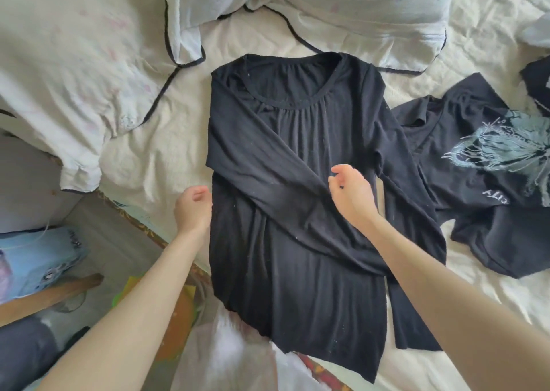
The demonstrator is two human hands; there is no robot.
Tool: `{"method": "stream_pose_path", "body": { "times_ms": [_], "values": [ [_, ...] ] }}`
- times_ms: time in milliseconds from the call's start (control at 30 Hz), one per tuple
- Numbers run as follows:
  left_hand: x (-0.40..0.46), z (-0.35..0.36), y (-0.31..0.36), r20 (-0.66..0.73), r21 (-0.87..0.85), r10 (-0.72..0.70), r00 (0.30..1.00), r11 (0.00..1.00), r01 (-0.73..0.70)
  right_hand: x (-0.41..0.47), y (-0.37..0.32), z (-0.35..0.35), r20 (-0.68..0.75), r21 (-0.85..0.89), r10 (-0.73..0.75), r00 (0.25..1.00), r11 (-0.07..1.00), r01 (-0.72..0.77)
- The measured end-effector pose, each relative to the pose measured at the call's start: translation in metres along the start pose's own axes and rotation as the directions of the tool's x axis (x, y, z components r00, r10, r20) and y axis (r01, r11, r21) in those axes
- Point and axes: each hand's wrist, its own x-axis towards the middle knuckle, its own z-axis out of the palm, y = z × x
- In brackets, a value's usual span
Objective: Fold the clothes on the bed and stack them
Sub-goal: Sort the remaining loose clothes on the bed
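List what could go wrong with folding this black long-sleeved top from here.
1. The black top's hem hangs past the edge of the bed, so it may slide off during folding.
2. Only one sleeve is folded across the body; the other sleeve trails out to the side and could make the fold lopsided.
3. The printed black shirt lies close by, so that sleeve could snag on it.

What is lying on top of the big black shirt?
One of its own long sleeves lies folded across the black shirt, and the right hand is over the sleeve's end. The shirt covers the bed sheet beneath, so nothing under it shows.
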Motion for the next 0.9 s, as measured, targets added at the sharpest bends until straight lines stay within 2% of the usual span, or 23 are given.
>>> {"method": "stream_pose_path", "body": {
  "times_ms": [67, 167, 267, 367, 567, 700, 900],
  "values": [
    [0.019, -0.002, 0.008, 0.002, -0.077, -0.006, 1.000, 0.997, 0.006, 0.021, -0.034, 0.010, 0.066, 0.033, -0.044, 0.997, 0.999, 0.042],
    [0.040, -0.001, 0.022, 0.112, -0.228, -0.036, 0.993, 0.972, 0.060, 0.053, -0.081, 0.026, 0.105, 0.013, -0.134, 0.985, 0.991, 0.133],
    [0.052, 0.004, 0.030, 0.192, -0.211, -0.044, 0.980, 0.974, 0.085, 0.086, -0.124, 0.044, 0.085, 0.024, -0.200, 0.976, 0.980, 0.199],
    [0.060, 0.005, 0.027, 0.177, -0.272, -0.041, 0.983, 0.958, 0.089, 0.114, -0.162, 0.062, 0.063, -0.006, -0.242, 0.968, 0.970, 0.242],
    [0.067, -0.014, 0.014, 0.115, -0.284, 0.021, 0.993, 0.959, 0.013, 0.148, -0.197, 0.088, 0.251, 0.028, -0.119, 0.961, 0.993, 0.116],
    [0.082, -0.023, 0.010, 0.153, -0.409, -0.023, 0.988, 0.909, 0.085, 0.165, -0.214, 0.086, 0.149, 0.163, -0.082, 0.985, 0.985, 0.058],
    [0.096, -0.019, 0.009, 0.163, -0.386, -0.033, 0.986, 0.917, 0.094, 0.167, -0.214, 0.078, 0.137, 0.128, -0.093, 0.986, 0.989, 0.076]
  ]
}}
